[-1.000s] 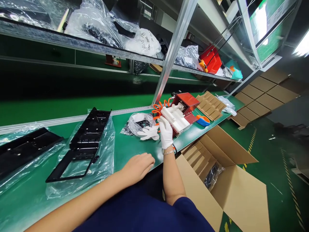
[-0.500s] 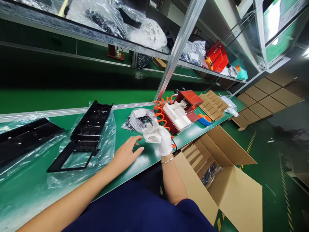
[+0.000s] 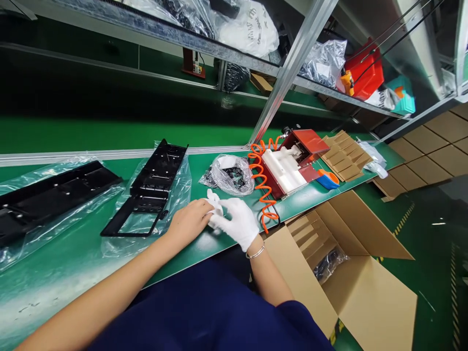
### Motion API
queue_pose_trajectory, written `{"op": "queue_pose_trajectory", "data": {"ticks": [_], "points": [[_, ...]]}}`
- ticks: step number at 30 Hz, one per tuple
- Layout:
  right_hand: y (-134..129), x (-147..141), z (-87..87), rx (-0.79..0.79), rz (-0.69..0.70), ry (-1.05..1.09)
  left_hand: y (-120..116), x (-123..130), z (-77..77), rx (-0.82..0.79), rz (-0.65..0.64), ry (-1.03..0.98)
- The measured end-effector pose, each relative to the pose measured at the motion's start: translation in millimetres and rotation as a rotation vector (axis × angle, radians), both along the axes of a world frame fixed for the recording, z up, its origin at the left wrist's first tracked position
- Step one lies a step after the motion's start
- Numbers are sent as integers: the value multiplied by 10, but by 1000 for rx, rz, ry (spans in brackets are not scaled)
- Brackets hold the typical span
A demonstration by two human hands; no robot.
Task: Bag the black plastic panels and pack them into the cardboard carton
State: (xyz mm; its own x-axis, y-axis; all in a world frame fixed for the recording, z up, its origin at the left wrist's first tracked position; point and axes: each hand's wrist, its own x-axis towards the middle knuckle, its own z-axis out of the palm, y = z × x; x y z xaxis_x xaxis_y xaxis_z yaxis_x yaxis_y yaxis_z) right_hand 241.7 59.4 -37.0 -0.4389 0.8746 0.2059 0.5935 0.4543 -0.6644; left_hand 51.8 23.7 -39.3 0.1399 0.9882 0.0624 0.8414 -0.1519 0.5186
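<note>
I've got a loose white glove (image 3: pixel 215 201) between both hands, over the near edge of the tabletop (image 3: pixel 204 246). My bare left hand (image 3: pixel 190 222) is curled narrow on it, fingertips partly hidden; my gloved right hand (image 3: pixel 239 224) pinches from the right, thumb and fingers drawn in close. Light grip here, cloth this soft bunches easily: even pull, no twist, finger sleeves kept straight. Just beyond lies the clear bag of dark parts (image 3: pixel 234 181), with the orange coiled hose (image 3: pixel 269 214) to the right; the fabric wants to stay clear of both.
</note>
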Motion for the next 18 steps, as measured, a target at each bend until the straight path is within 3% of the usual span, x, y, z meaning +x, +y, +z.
{"op": "queue_pose_trajectory", "data": {"ticks": [2, 4, 6, 8, 10, 13, 18], "points": [[-25, -55, 0, -28, 104, -231, -56, 9, -36, 51, -10, 1], [-43, -80, -58, -50, 49, -298, -168, 23, -54, 110, -26, -26], [-72, -89, -130, -38, -51, -219, -302, 47, -58, 129, -78, -104], [-131, -113, -175, -13, -78, -63, -401, 76, -56, 35, -82, -254], [-221, -163, -183, 41, -29, 46, -427, 98, -55, -96, -8, -406], [-369, -261, -153, 138, 107, -8, -360, 106, -38, -206, 80, -572], [-450, -392, -67, 178, 240, -151, -179, 129, 106, -396, 265, -1364]]}}
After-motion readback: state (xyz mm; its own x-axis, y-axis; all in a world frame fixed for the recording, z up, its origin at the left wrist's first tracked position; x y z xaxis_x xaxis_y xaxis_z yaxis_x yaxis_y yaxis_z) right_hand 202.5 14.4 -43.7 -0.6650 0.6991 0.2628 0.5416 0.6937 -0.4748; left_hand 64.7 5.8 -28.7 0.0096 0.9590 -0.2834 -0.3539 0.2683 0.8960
